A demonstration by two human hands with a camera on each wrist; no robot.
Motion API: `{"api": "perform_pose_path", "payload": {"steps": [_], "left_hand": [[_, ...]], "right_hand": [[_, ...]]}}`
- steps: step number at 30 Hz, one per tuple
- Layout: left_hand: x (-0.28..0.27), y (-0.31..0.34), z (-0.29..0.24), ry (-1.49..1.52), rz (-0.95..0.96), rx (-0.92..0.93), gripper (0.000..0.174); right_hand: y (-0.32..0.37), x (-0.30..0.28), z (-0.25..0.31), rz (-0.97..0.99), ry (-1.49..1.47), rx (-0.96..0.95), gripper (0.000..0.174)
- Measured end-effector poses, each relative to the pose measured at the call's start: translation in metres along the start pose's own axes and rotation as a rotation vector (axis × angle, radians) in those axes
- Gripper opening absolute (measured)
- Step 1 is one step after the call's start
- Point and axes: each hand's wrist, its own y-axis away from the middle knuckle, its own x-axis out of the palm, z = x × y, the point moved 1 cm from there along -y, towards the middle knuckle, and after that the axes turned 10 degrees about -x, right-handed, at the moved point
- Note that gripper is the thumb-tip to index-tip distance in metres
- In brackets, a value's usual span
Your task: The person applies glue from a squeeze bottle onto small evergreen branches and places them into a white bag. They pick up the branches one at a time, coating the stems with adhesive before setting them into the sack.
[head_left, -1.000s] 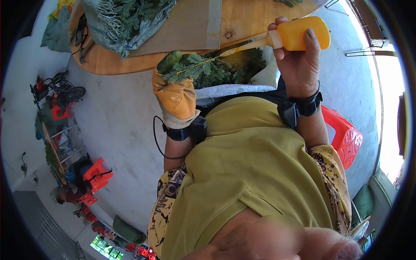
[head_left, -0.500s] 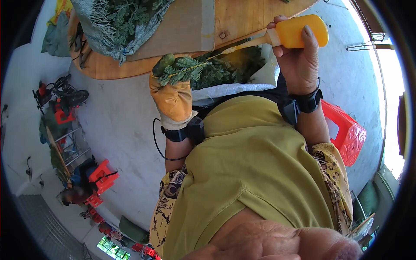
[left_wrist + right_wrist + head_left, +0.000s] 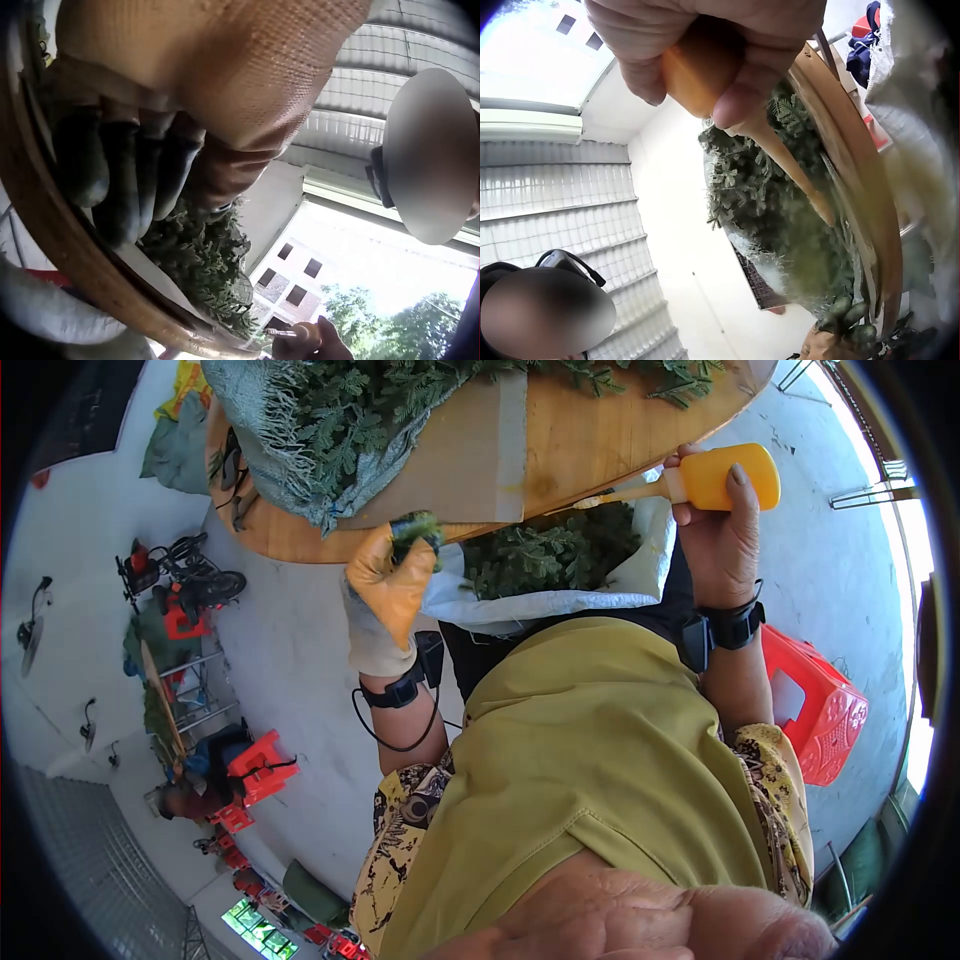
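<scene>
- yellow squeeze bottle (image 3: 740, 475): in the right hand (image 3: 722, 545), fingers and thumb clamped round it, its long nozzle (image 3: 622, 492) pointing past those fingers toward the gloved left hand (image 3: 388, 585).
- left fingers: well apart from the nozzle, loosely bent side by side, thumb separate; no sprig shows in them.
- step, as i judge it: between sprigs, bottle at the ready; the next move seems to call for the left fingers to pinch a sprig and bring its stem to the nozzle.
- pose: both forearms reach forward, the glove near the wooden table (image 3: 590, 435).
- farther out: fir sprigs (image 3: 555, 560) in a white sack (image 3: 655, 550) between the hands; more fir branches (image 3: 350, 420) in a grey-green woven sack (image 3: 240, 400) beyond the left fingers.
</scene>
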Motion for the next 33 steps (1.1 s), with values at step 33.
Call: {"api": "perform_pose_path", "payload": {"steps": [33], "left_hand": [[-0.047, -0.061, -0.039, -0.278, -0.143, 0.477, 0.019]], "right_hand": [[-0.002, 0.002, 0.008, -0.002, 0.052, -0.034, 0.037]]}}
